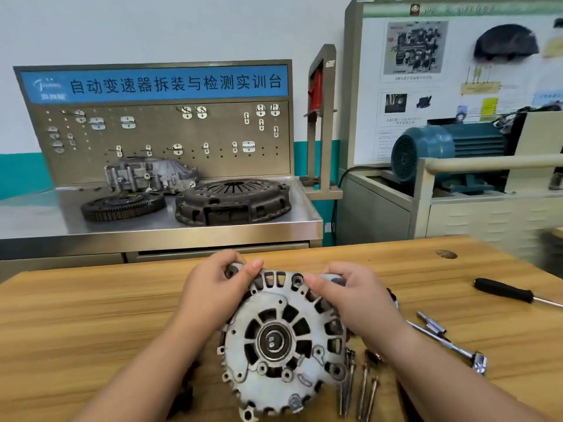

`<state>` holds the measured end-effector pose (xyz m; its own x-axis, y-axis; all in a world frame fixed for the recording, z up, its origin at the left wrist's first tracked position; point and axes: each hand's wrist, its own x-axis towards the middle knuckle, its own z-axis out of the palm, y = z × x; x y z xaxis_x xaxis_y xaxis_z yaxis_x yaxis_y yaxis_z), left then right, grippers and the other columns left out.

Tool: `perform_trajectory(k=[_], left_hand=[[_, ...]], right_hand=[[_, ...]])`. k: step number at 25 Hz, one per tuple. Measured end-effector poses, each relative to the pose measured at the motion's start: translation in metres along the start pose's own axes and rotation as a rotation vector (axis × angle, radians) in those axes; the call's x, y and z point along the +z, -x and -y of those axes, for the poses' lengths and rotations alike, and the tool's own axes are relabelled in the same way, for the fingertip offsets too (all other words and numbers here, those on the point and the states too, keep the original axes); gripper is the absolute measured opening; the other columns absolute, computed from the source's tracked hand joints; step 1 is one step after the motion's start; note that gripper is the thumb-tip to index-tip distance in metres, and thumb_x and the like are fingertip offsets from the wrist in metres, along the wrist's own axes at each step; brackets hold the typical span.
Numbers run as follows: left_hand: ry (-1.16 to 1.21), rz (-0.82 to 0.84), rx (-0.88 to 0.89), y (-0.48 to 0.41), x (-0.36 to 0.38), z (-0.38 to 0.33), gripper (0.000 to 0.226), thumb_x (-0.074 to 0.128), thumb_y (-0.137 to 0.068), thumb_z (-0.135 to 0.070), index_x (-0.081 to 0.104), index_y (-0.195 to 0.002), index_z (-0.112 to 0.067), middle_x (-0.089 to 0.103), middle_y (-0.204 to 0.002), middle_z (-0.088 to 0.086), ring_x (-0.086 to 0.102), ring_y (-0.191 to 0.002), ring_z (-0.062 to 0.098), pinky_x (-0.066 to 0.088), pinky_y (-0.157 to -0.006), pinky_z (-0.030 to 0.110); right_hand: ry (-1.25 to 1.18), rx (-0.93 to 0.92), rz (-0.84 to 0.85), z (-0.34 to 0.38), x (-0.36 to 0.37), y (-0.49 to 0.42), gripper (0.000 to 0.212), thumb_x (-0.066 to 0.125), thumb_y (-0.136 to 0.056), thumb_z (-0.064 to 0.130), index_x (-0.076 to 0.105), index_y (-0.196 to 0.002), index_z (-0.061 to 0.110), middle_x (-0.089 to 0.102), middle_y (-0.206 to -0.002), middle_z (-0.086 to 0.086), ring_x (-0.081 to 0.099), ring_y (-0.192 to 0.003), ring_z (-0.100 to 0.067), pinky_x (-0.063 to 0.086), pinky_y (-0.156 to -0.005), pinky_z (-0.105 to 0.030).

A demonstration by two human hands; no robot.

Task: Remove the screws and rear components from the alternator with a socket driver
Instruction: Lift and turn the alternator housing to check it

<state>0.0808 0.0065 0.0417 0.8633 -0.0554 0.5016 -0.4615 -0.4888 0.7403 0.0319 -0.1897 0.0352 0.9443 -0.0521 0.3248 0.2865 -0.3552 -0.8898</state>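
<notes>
Long rusty steel bolts lying just right of grey cast-aluminium alternator. Chrome socket driver and black-handled screwdriver lying farther right on wooden table. Alternator sitting mid-table. My left hand and right hand gripping its far rim, fingers curling over mounting ears.

One head-worn wide view, looking forward and down, very close over the round grey metal alternator on the brown wooden table, shiny steel workbench and pale wall farther back, straight ahead
</notes>
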Motion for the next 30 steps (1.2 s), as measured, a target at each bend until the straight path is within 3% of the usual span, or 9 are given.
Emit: perform_trajectory(k=[2,4,7,9,14,19,22,26,30], left_hand=[[-0.015,0.043,-0.134,-0.014,-0.006,0.000,0.036,0.064,-0.082,-0.044,0.056,-0.060,-0.016,0.047,-0.039,-0.009,0.040,-0.035,0.002,0.031,-0.041,0.021],[-0.001,0.110,-0.234,-0.020,-0.012,0.004,0.040,0.064,-0.080,-0.049,0.058,-0.059,-0.016,0.051,-0.042,-0.008,0.046,-0.036,0.007,0.035,-0.042,0.020],[-0.044,0.247,-0.443,-0.028,-0.008,0.012,0.039,0.066,-0.082,-0.046,0.067,-0.081,-0.007,0.066,-0.068,0.003,0.066,-0.066,0.022,0.055,-0.069,0.036],[-0.008,0.284,-0.543,-0.025,-0.006,0.020,0.040,0.066,-0.083,-0.041,0.067,-0.091,-0.002,0.065,-0.072,-0.001,0.069,-0.078,0.028,0.055,-0.081,0.045],[0.177,0.217,-0.538,-0.015,-0.016,0.032,0.032,0.067,-0.083,-0.037,0.066,-0.091,-0.005,0.072,-0.083,0.012,0.069,-0.073,0.029,0.057,-0.074,0.046],[0.485,0.153,-0.435,0.029,-0.009,0.047,0.021,0.049,-0.094,-0.033,0.063,-0.108,-0.040,0.068,-0.108,-0.004,0.070,-0.088,0.018,0.056,-0.069,0.036],[0.662,-0.025,-0.494,0.030,0.006,0.037,0.033,0.037,-0.098,-0.015,0.069,-0.091,-0.020,0.072,-0.095,0.005,0.069,-0.075,0.015,0.054,-0.061,0.026],[0.721,-0.223,-0.594,0.031,0.010,0.028,0.033,0.043,-0.093,-0.008,0.072,-0.077,-0.014,0.074,-0.080,0.002,0.069,-0.077,0.019,0.054,-0.064,0.029],[0.667,-0.320,-0.465,0.022,-0.003,0.017,0.036,0.044,-0.089,-0.012,0.077,-0.078,-0.023,0.074,-0.090,-0.002,0.069,-0.089,0.018,0.054,-0.078,0.038]], right_hand=[[-0.141,0.137,0.104,0.006,-0.002,-0.018,0.029,0.069,-0.087,0.030,0.065,-0.072,0.005,0.072,-0.074,-0.015,0.070,-0.066,-0.031,0.056,-0.063,-0.042],[-0.215,0.265,0.185,0.004,0.001,-0.029,0.026,0.071,-0.085,0.030,0.065,-0.075,0.007,0.072,-0.071,-0.011,0.068,-0.059,-0.026,0.053,-0.055,-0.034],[-0.299,0.559,0.241,-0.009,0.017,-0.040,0.022,0.071,-0.085,0.029,0.065,-0.082,0.008,0.070,-0.068,-0.005,0.065,-0.056,-0.021,0.051,-0.056,-0.029],[-0.285,0.639,0.238,-0.015,0.028,-0.043,0.019,0.068,-0.087,0.028,0.066,-0.086,0.010,0.067,-0.060,-0.001,0.063,-0.049,-0.017,0.049,-0.046,-0.024],[-0.272,0.633,0.205,-0.018,0.035,-0.051,0.016,0.067,-0.088,0.026,0.068,-0.080,0.013,0.061,-0.051,0.003,0.057,-0.039,-0.013,0.035,-0.033,-0.018],[-0.461,0.672,0.001,-0.038,0.043,-0.041,0.017,0.056,-0.092,0.021,0.060,-0.080,0.010,0.060,-0.061,0.000,0.055,-0.058,-0.018,0.040,-0.056,-0.029],[-0.607,0.561,-0.286,-0.042,0.057,-0.033,0.023,0.045,-0.093,0.009,0.065,-0.083,0.010,0.070,-0.070,-0.005,0.065,-0.065,-0.022,0.050,-0.052,-0.030],[-0.462,0.465,-0.365,-0.026,0.064,-0.039,0.030,0.043,-0.092,0.005,0.067,-0.079,0.016,0.069,-0.090,-0.009,0.066,-0.090,-0.030,0.056,-0.079,-0.046],[-0.562,0.300,-0.329,-0.014,0.054,-0.045,0.038,0.048,-0.088,0.009,0.068,-0.059,0.021,0.066,-0.061,0.001,0.063,-0.058,-0.015,0.050,-0.051,-0.028]])
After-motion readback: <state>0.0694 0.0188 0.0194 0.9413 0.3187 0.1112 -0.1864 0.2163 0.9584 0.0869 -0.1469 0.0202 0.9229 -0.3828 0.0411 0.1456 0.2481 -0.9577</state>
